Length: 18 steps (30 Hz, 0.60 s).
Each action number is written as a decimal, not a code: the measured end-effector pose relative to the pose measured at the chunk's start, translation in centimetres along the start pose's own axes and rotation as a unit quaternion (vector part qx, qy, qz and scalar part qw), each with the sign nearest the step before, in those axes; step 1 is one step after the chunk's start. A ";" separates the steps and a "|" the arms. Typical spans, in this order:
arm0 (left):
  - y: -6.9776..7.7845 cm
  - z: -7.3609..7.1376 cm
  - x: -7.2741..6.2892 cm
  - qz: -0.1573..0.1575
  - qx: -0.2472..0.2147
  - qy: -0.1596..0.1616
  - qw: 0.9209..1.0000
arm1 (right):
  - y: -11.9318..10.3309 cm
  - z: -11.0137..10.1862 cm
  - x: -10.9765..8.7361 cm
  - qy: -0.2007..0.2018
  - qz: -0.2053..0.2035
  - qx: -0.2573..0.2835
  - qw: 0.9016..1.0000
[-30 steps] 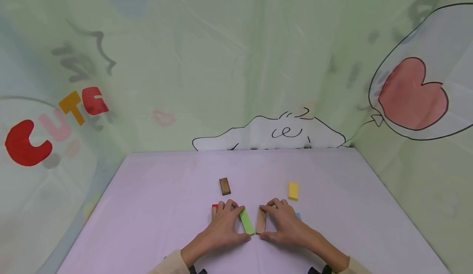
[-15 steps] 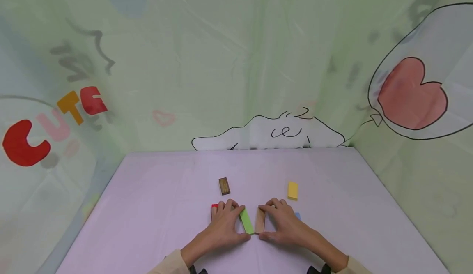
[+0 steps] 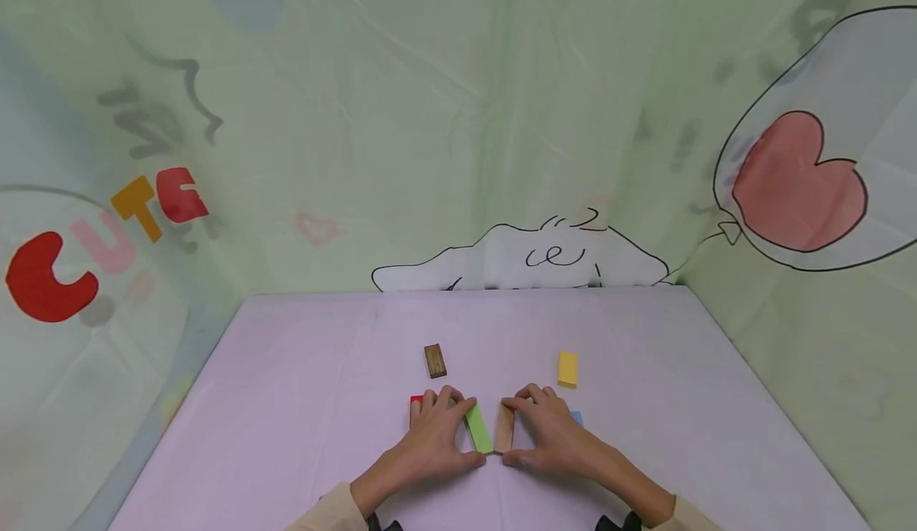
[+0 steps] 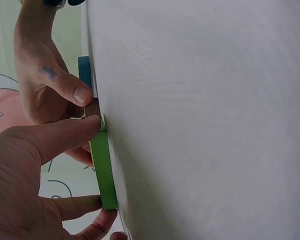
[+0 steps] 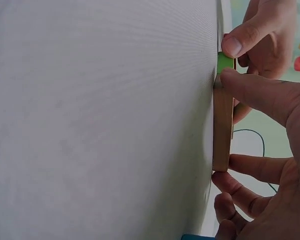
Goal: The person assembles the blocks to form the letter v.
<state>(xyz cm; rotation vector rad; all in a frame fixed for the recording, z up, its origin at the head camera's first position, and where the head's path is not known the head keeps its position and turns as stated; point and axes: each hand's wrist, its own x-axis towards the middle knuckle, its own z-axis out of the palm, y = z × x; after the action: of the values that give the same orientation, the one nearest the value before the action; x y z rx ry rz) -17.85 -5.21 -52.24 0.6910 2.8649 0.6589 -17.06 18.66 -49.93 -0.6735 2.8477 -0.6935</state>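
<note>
My left hand pinches a green wooden block end to end, thumb at the near end and index finger at the far end. My right hand pinches a natural-wood block the same way. Both blocks lie on the table, their near ends close together and their far ends spread apart like a V. In the left wrist view the left thumb presses the end of the green block. The plain block runs between right thumb and fingers in the right wrist view.
A dark brown block and a yellow block lie farther back on the pale table. Partly hidden behind the hands are a red block and a blue block. A printed cloth encloses the table.
Hardly anything moves. The near ends of the green and plain blocks are slightly closer together than a second ago; both hands keep their grip.
</note>
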 end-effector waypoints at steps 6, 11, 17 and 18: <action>-0.1 0.1 0.0 0.001 -0.001 -0.003 1.000 | 0.1 0.0 -0.1 0.005 -0.007 -0.003 1.000; 0.0 0.1 0.0 0.001 -0.003 -0.006 1.000 | 0.2 0.0 -0.1 0.008 -0.011 -0.005 1.000; 0.0 0.1 0.1 -0.001 -0.003 -0.009 1.000 | 0.2 0.0 -0.1 0.007 -0.013 -0.009 1.000; -0.1 0.1 0.1 -0.001 -0.003 -0.010 1.000 | 0.2 0.0 -0.1 0.007 -0.013 -0.010 1.000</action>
<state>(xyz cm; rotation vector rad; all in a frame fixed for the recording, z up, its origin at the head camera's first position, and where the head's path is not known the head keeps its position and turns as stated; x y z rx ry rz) -17.99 -5.16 -52.36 0.6892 2.8432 0.6571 -17.09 18.87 -50.01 -0.7134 2.8674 -0.6780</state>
